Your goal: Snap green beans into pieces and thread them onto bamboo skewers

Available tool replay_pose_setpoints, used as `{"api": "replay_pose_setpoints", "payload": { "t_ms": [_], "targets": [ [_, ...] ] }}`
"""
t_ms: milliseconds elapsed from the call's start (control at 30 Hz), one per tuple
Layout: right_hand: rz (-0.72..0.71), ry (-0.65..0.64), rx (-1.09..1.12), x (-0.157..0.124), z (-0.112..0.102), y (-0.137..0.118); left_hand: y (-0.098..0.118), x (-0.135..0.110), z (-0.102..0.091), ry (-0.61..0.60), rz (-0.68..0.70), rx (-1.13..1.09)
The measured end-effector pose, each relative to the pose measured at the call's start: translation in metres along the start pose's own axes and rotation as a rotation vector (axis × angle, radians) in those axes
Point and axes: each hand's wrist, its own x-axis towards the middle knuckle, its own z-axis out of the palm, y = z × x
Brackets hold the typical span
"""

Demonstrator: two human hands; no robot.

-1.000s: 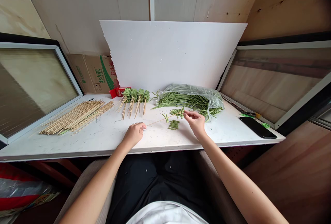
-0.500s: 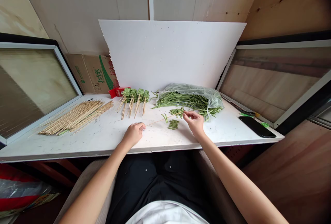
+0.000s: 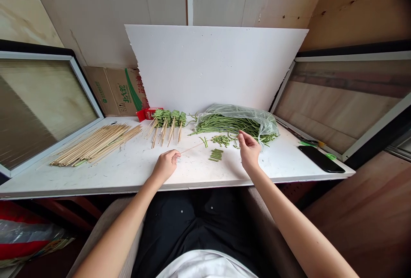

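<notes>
My left hand (image 3: 167,164) pinches the bamboo skewer (image 3: 190,148) above the tabletop (image 3: 125,171); can't tell if my right hand (image 3: 251,150), near the bagged long beans (image 3: 226,123), grips anything. I'd brace the skewer, pierce each cut bean piece (image 3: 216,155) square.

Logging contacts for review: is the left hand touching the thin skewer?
Touching: the head view shows the left hand pinching one end of the skewer.

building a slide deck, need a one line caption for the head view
Left hand pinching a thin skewer, right hand near bagged green beans, cut green pieces between.
</notes>
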Motion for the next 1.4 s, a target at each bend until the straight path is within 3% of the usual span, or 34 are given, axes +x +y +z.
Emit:
{"api": "replay_pose_setpoints", "payload": {
  "t_ms": [367,633,767,1067,1400],
  "targets": [
    [0.380,-0.128,0.240,-0.003,-0.002,0.009,-0.001,-0.001,-0.002,-0.001,-0.003,-0.008],
    [0.521,-0.251,0.341,-0.022,-0.006,0.002,-0.006,-0.015,-0.029,-0.052,-0.038,0.016],
    [0.552,-0.255,0.347,-0.028,-0.007,0.001,0.002,-0.015,-0.034,-0.030,-0.064,-0.002],
    [0.523,-0.306,0.325,-0.031,-0.014,0.007,0.005,-0.025,-0.010,-0.057,-0.084,-0.110],
    [0.629,-0.229,0.406,-0.032,-0.010,0.003,0.003,-0.031,-0.011,-0.075,-0.103,-0.129]
  ]
}}
